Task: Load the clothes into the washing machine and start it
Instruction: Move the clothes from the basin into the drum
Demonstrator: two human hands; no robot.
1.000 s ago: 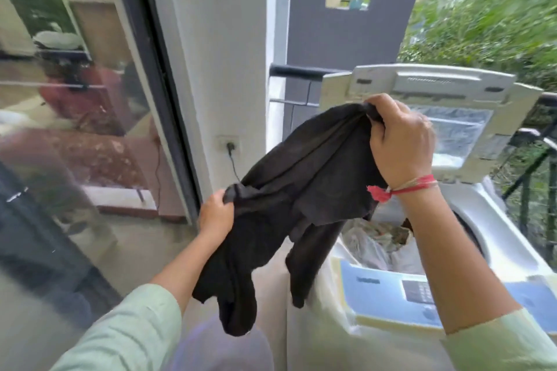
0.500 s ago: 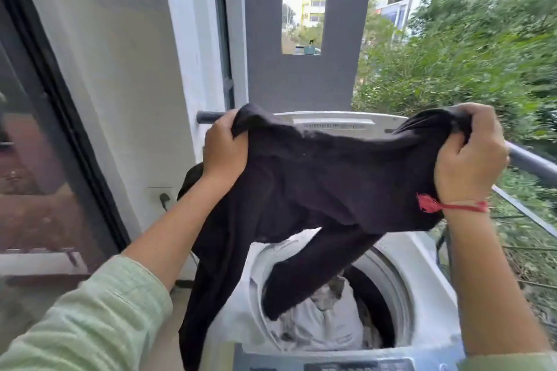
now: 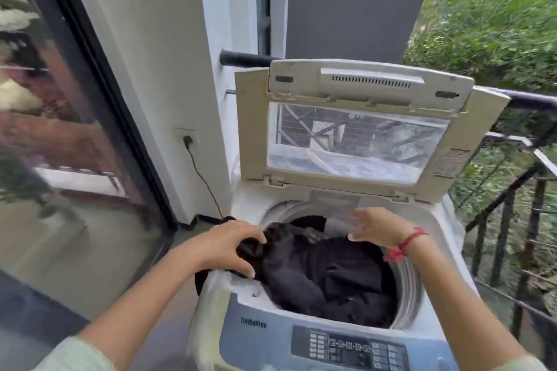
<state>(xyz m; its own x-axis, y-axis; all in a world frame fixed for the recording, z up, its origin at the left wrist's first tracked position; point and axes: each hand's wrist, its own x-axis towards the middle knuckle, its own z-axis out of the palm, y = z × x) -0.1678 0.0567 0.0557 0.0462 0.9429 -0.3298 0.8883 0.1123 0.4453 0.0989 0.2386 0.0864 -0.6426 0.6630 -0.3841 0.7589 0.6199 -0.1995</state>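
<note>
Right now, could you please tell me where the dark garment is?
Head view, lower centre: the dark garment lies in the washing machine drum, its left end over the rim in the left hand.

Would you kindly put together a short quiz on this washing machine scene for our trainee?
1. Fill in: the red thread is tied round the ___ wrist.
2. True or false: the lid stands open.
3. What does the left hand grip? A the lid; B the garment; C the thread.

Key: 1 right; 2 true; 3 B.
</note>
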